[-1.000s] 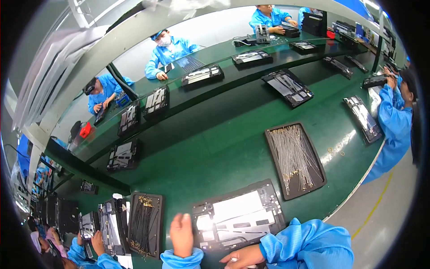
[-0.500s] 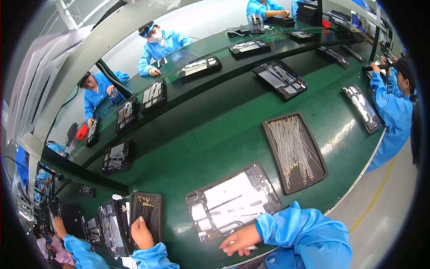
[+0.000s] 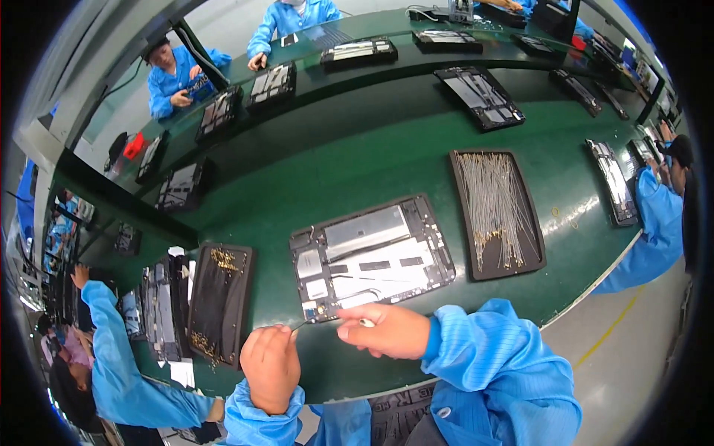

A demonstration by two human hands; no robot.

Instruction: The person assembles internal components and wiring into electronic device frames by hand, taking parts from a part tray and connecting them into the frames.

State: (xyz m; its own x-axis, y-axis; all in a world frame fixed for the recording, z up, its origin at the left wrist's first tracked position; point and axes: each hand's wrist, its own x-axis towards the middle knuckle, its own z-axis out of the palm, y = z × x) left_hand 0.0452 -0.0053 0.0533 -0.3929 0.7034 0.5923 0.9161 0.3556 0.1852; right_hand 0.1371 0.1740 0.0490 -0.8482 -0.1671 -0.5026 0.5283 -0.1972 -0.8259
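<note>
My left hand (image 3: 270, 368) is closed in a pinch near the table's front edge. A thin dark cable (image 3: 300, 325) sticks out from its fingertips toward my right hand. My right hand (image 3: 387, 331) is curled round a slim white tool (image 3: 366, 322), mostly hidden by the fingers; its kind does not show. Just beyond both hands lies an opened tablet-like device (image 3: 372, 256), its silver battery plates and black ribbon cables exposed. Left of it, a dark tray (image 3: 244, 297) holds black cables with gold ends. To its right, another tray (image 3: 537, 253) holds many grey-white cables with gold ends.
Opened devices stand upright in a stack (image 3: 160, 308) at the left, beside a metal post. Several more lie along the far raised shelf, one (image 3: 482, 97) on the green table (image 3: 335, 163). Rubber bands (image 3: 555, 212) lie at the right. Co-workers in blue sit around.
My left hand has left the black-cable tray and come right with a thin cable in its fingers. My right hand has risen toward the device's near edge. The view has shifted.
</note>
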